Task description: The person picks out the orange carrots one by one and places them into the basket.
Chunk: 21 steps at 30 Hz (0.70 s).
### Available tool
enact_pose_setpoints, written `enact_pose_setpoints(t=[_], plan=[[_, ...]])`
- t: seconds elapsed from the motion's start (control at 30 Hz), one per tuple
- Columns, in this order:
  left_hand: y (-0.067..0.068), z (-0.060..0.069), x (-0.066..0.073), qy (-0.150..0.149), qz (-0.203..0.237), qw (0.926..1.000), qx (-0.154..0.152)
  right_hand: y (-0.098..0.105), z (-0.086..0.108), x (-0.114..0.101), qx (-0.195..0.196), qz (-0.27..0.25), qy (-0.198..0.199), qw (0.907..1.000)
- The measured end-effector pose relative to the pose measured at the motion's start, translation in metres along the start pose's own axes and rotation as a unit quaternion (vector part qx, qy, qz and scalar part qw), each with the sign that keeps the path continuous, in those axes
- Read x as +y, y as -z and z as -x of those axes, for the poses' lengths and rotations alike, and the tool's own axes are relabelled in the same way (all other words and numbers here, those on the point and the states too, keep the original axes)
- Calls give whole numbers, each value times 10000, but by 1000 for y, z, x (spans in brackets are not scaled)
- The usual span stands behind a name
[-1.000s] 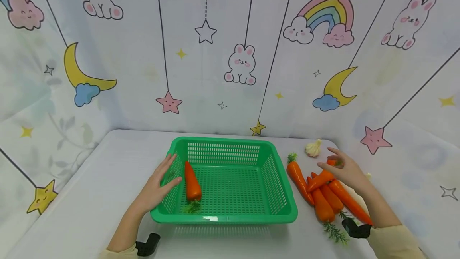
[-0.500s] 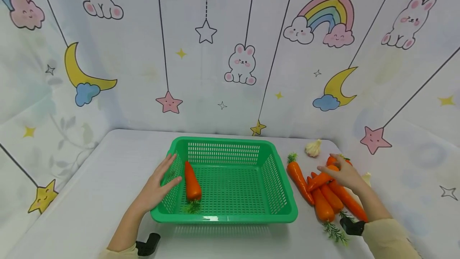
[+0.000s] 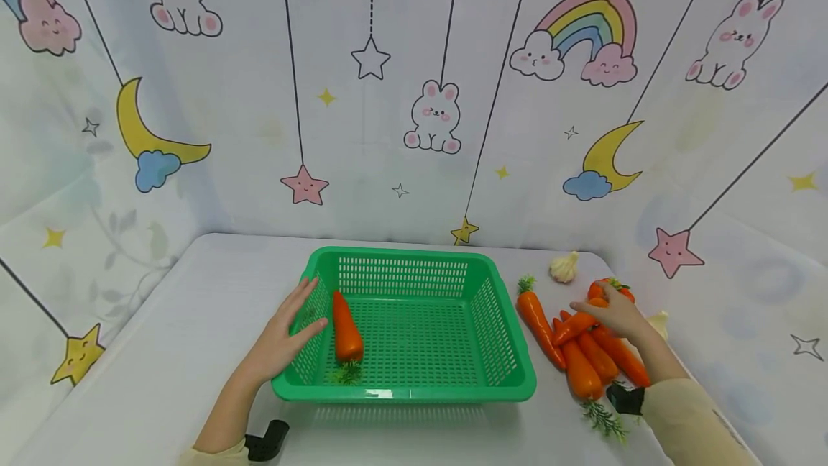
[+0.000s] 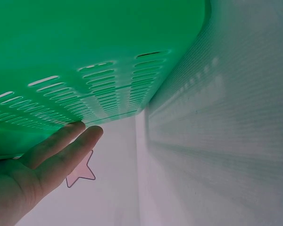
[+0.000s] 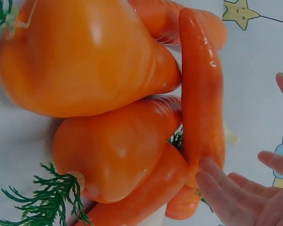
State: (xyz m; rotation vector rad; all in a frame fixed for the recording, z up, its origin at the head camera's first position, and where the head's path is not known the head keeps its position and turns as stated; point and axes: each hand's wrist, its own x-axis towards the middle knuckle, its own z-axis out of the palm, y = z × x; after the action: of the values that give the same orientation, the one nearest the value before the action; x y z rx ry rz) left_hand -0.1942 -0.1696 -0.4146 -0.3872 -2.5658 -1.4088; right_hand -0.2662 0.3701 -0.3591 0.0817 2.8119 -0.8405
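My left hand point(image 3: 278, 336) is at the left side of a green plastic basket point(image 3: 404, 395). In the left wrist view its straight fingers point(image 4: 68, 153) lie along the outer slotted wall, and the thumb is hidden there. Inside the basket, near that side, lies one carrot point(image 3: 346, 329). My right hand point(image 3: 622, 313) is over the far end of a carrot pile. Its extended fingertips point(image 5: 208, 173) meet the end of the carrot point(image 5: 200, 89) lying across the top, with no curl round it. Several more carrots point(image 5: 113, 150) with green tops lie beneath.
A garlic bulb point(image 3: 564, 267) lies behind the pile. Close to the right hand sits a round orange-red vegetable point(image 3: 596, 289) with green leaves, partly hidden. A pale bulb-like thing point(image 3: 659, 322) shows beyond the wrist. A patterned cloth point(image 3: 388, 128) hangs behind the white table point(image 3: 149, 315).
My right hand and forearm have come down and in over the pile, onto the top carrot's end, uncovering the pale bulb and the orange-red vegetable. My left hand stays at the basket.
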Motion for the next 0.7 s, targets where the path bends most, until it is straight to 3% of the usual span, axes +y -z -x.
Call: enact_pose_setpoints(t=[0.3, 0.7], plan=[[0, 0, 1, -17, 21, 10000, 6, -2, -13, 6, -98, -56, -268, 9996], [0, 0, 0, -20, 20, 10000, -4, -7, -17, -2, -256, -210, -407, 9986]])
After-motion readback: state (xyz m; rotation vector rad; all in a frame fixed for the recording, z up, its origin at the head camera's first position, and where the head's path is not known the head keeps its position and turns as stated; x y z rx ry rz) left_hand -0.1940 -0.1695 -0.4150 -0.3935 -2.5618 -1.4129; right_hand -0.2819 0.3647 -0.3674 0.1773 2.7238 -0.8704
